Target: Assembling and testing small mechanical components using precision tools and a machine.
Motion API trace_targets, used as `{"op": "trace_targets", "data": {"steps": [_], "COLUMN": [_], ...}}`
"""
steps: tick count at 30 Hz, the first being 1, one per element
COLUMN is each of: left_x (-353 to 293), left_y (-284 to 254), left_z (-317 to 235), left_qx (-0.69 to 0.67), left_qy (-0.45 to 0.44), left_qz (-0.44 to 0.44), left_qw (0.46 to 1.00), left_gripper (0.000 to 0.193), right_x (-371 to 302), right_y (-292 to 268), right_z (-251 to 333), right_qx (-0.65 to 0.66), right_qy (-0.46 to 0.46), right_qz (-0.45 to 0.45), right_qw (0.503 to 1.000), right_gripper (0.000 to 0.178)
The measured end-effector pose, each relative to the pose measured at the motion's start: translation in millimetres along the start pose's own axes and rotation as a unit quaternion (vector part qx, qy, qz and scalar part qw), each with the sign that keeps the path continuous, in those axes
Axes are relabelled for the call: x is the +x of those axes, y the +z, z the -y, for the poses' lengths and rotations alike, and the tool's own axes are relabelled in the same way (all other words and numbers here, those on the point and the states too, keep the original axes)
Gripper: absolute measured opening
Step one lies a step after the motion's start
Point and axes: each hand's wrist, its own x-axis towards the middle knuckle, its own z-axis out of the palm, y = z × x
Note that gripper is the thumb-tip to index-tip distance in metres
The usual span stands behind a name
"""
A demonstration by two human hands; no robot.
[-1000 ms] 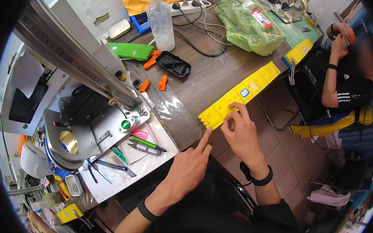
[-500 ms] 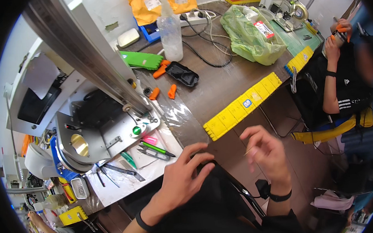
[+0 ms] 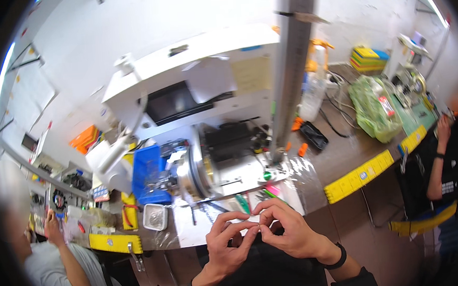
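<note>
My left hand [image 3: 230,245] and my right hand [image 3: 288,229] meet fingertip to fingertip over my lap, in front of the bench edge. Both are closed in a pinch. Whatever lies between the fingertips is too small to make out. Just beyond them, a green tool [image 3: 243,203] and a pink piece [image 3: 271,191] lie on the white sheet [image 3: 190,228]. Behind these stands a machine with a grey metal base and a round plate [image 3: 193,172], partly blurred. A green round knob [image 3: 267,176] sits at its front right.
A tall metal column [image 3: 293,59] rises right of the machine. Left are a blue bin [image 3: 145,175] and a white tub of small parts [image 3: 155,217]. Yellow strips [image 3: 360,176] line the bench edge. A green plastic bag [image 3: 372,109] lies right. People sit at both sides [image 3: 78,270].
My view has swung left toward the machine. My hands, apart before, have come together at the fingertips. A thin yellowish sliver seen earlier in my right hand can no longer be made out.
</note>
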Motion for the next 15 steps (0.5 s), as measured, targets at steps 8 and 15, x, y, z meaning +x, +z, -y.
{"op": "trace_targets", "data": {"steps": [8, 15], "left_x": [-3, -12], "left_y": [-41, -49], "left_z": [24, 60], "left_qx": [-0.068, -0.271], "left_qy": [-0.031, -0.034], "left_qz": [-0.057, -0.017], "left_qw": [0.996, 0.962], "left_gripper": [0.009, 0.028], "right_x": [23, 31], "right_y": [52, 66], "right_z": [-2, -5], "right_qx": [0.405, 0.275], "right_qy": [0.194, 0.200], "right_qz": [0.015, 0.022], "right_qw": [0.893, 0.940], "right_gripper": [0.036, 0.024]}}
